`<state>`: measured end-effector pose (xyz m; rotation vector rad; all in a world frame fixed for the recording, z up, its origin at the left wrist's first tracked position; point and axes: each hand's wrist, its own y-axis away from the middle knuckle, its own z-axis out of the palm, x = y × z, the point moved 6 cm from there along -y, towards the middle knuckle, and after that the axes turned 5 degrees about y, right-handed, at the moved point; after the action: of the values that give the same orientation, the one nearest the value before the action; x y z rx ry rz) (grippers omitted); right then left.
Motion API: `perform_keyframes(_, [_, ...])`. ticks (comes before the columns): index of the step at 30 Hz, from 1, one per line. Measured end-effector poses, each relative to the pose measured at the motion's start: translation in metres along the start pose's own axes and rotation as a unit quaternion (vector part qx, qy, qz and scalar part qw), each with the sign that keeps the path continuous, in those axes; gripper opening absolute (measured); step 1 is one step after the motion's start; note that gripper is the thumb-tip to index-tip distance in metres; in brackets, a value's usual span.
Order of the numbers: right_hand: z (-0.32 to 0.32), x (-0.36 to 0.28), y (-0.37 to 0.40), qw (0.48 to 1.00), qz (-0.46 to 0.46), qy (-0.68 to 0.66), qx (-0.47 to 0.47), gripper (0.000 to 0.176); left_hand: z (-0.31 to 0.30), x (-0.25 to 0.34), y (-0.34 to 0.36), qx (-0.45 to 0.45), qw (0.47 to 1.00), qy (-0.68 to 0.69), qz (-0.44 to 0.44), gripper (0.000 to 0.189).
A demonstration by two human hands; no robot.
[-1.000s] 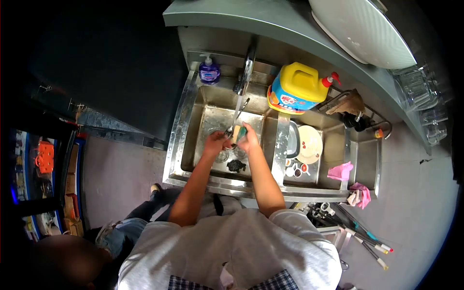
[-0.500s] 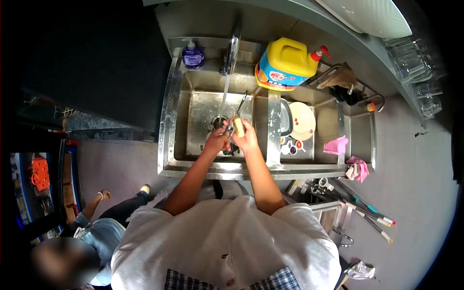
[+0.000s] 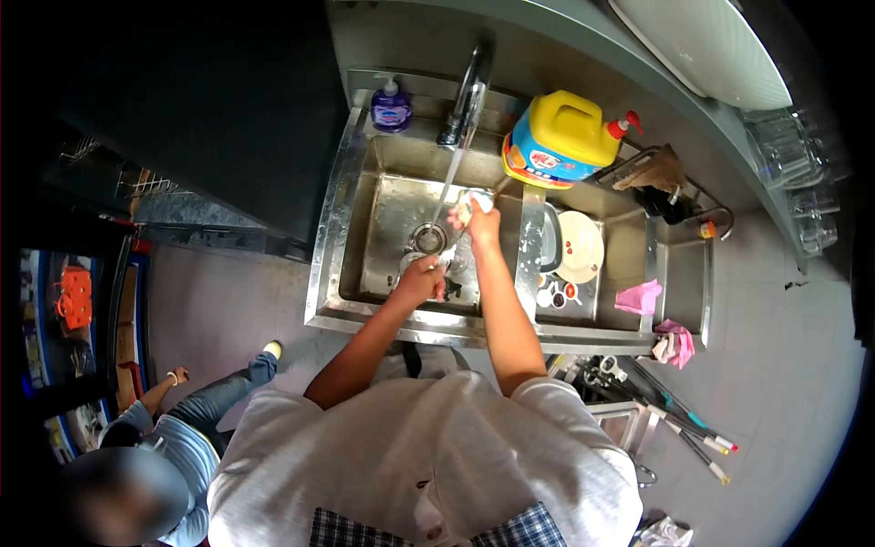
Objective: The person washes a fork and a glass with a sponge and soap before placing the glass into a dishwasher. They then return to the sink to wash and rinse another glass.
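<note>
Both of my hands are over the left basin of a steel sink (image 3: 324, 264). My left hand (image 3: 421, 280) is closed on something pale and wet near the drain (image 3: 428, 239); I cannot make out what it is. Farther up and to the right, my right hand (image 3: 477, 221) grips a small whitish and yellow object, perhaps a sponge. Water (image 3: 450, 175) runs from the faucet (image 3: 466, 98) between the hands. A dark item (image 3: 452, 290) lies on the basin floor beside my left hand.
Purple soap bottle (image 3: 391, 108) and yellow detergent jug (image 3: 567, 137) stand behind the basins. The middle basin holds a round plate (image 3: 580, 248) and small cups (image 3: 558, 297). A pink cloth (image 3: 638, 297) hangs over the right divider. Another person (image 3: 173, 456) is at lower left.
My hands have moved apart, the right one up and away from the left. The long thin dark tool between them no longer shows clearly. The view has shifted slightly.
</note>
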<state>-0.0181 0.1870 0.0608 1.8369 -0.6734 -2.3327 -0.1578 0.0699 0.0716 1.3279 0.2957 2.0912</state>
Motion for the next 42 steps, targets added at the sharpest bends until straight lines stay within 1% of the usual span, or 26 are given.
perform_keyframes(2, [-0.007,-0.002,-0.025,1.0,0.007,0.009,0.021,0.03,-0.008,-0.005,0.006,-0.001,0.999,-0.036,0.009,0.009])
perform_keyframes(4, [-0.017,0.012,-0.04,0.998,0.049,-0.002,0.029,0.033,-0.019,-0.011,0.009,-0.01,0.999,-0.043,0.021,0.011])
perform_keyframes(5, [-0.022,0.017,-0.038,0.997,0.066,0.003,0.031,0.034,-0.027,-0.018,0.012,0.018,1.0,-0.016,0.01,0.012])
perform_keyframes(6, [-0.027,0.027,-0.032,0.993,0.092,-0.048,0.055,0.035,-0.036,-0.023,0.014,0.044,0.999,0.008,0.002,0.014])
perform_keyframes(7, [-0.029,0.034,-0.023,0.995,0.093,-0.032,0.018,0.034,-0.05,-0.035,0.013,0.07,0.997,0.031,-0.003,0.016])
perform_keyframes(8, [-0.022,0.05,-0.016,0.988,0.104,-0.106,-0.038,0.035,-0.065,-0.044,0.001,0.058,0.997,-0.026,0.051,0.015])
perform_keyframes(9, [-0.012,0.061,-0.005,0.975,0.146,-0.163,-0.049,0.035,-0.079,-0.054,-0.009,0.052,0.989,-0.084,0.106,0.014])
perform_keyframes(10, [-0.005,0.054,0.0,0.973,0.143,-0.161,-0.08,0.035,-0.093,-0.064,-0.018,0.052,0.976,-0.139,0.161,0.015])
perform_keyframes(11, [-0.019,0.058,0.014,0.973,0.144,-0.159,-0.089,0.034,-0.071,-0.056,0.002,0.063,0.997,-0.032,0.038,0.015])
perform_keyframes(12, [-0.031,0.061,0.016,0.975,0.14,-0.155,-0.074,0.034,-0.058,-0.053,0.005,0.05,0.998,-0.016,0.046,0.016])
perform_keyframes(15, [-0.054,0.042,-0.002,0.983,0.123,-0.134,-0.022,0.038,-0.038,-0.044,0.015,-0.002,0.999,-0.047,-0.019,0.012])
perform_keyframes(17, [-0.07,0.028,-0.016,0.985,0.099,-0.14,0.009,0.04,-0.028,-0.029,0.029,0.004,0.998,-0.046,-0.036,0.014])
perform_keyframes(18, [-0.084,0.021,-0.022,0.988,0.078,-0.132,0.023,0.04,-0.029,-0.024,0.034,0.002,0.997,-0.068,-0.021,0.014])
perform_keyframes(19, [-0.092,0.012,-0.018,0.986,0.07,-0.145,0.031,0.035,-0.031,-0.023,0.038,0.011,0.998,-0.04,-0.038,0.012])
perform_keyframes(21, [-0.098,-0.003,-0.005,0.995,0.031,-0.093,0.007,0.032,-0.042,-0.025,0.036,0.021,0.999,0.026,-0.025,0.01])
perform_keyframes(24, [-0.072,0.004,0.031,0.99,0.03,0.038,-0.132,0.03,-0.035,-0.025,0.026,0.041,0.994,0.098,-0.016,0.009])
perform_keyframes(25, [-0.056,0.005,0.049,0.978,0.066,0.074,-0.185,0.03,-0.025,-0.02,0.023,0.036,0.996,0.08,-0.007,0.01])
perform_keyframes(27, [-0.034,0.016,0.074,0.943,0.081,0.116,-0.301,0.032,0.004,-0.013,0.02,0.025,0.999,0.04,0.005,0.01])
perform_keyframes(29, [-0.03,0.016,0.08,0.952,0.06,0.105,-0.28,0.032,0.022,-0.015,0.012,-0.001,1.0,0.006,0.02,0.014])
perform_keyframes(31, [-0.031,0.007,0.08,0.967,0.079,0.013,-0.242,0.03,0.033,-0.017,0.006,-0.017,0.999,-0.028,0.024,0.014])
perform_keyframes(32, [-0.035,0.004,0.084,0.97,0.093,-0.032,-0.221,0.029,0.039,-0.017,0.007,-0.018,0.998,-0.064,0.018,0.016])
perform_keyframes(35, [-0.042,-0.007,0.084,0.982,0.083,-0.057,-0.161,0.026,0.051,-0.029,-0.002,-0.001,0.991,-0.127,0.029,0.023])
perform_keyframes(36, [-0.042,-0.007,0.083,0.98,0.073,-0.078,-0.165,0.025,0.054,-0.034,-0.007,-0.018,0.989,-0.144,0.024,0.029])
perform_keyframes(39, [-0.053,0.005,0.078,0.973,0.047,-0.144,-0.177,0.02,0.079,-0.02,0.006,0.007,0.985,-0.156,0.067,0.028])
perform_keyframes(40, [-0.057,0.005,0.074,0.968,0.04,-0.167,-0.182,0.019,0.079,-0.024,0.001,0.004,0.981,-0.189,0.055,0.03])
perform_keyframes(42, [-0.067,-0.005,0.071,0.966,0.029,-0.173,-0.19,0.015,0.045,-0.034,-0.042,-0.042,0.929,-0.341,0.14,0.037])
